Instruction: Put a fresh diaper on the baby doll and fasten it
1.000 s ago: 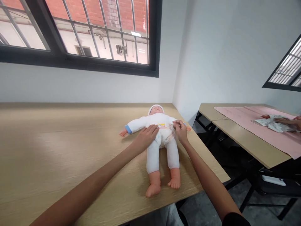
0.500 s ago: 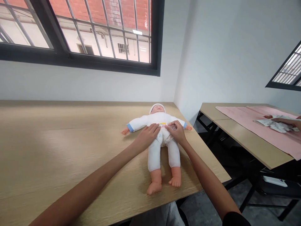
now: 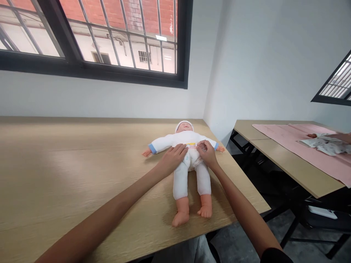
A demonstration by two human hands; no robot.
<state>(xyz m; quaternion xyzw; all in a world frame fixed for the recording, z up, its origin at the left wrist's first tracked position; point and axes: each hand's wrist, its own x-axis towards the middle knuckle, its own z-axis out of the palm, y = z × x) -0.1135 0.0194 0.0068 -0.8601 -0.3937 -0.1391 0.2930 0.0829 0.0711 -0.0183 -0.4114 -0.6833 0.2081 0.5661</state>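
A baby doll (image 3: pixel 182 137) in a white cap and a white suit with blue cuffs lies on its back, arms spread and feet towards me. Round its hips is a white diaper (image 3: pixel 191 160) with a yellow and pink strip at the waist. My left hand (image 3: pixel 174 157) lies over the diaper's left side, fingers stretched out along the waist. At the right end of the waistband, my right hand (image 3: pixel 207 153) is closed in a pinch on the diaper's edge. Its fingertips partly hide what they grip.
The doll lies near the right end of a wooden table (image 3: pixel 82 164), below a barred window (image 3: pixel 123 40). Across a gap to the right, another table (image 3: pixel 290 168) bears a pink cloth (image 3: pixel 285 138) and patterned baby clothing (image 3: pixel 326 144). A co-worker's blurred hand (image 3: pixel 341 137) is over it.
My right hand has shifted slightly right along the waistband, baring more of the coloured strip. My left hand stays in place. The co-worker's hand has moved at the other table.
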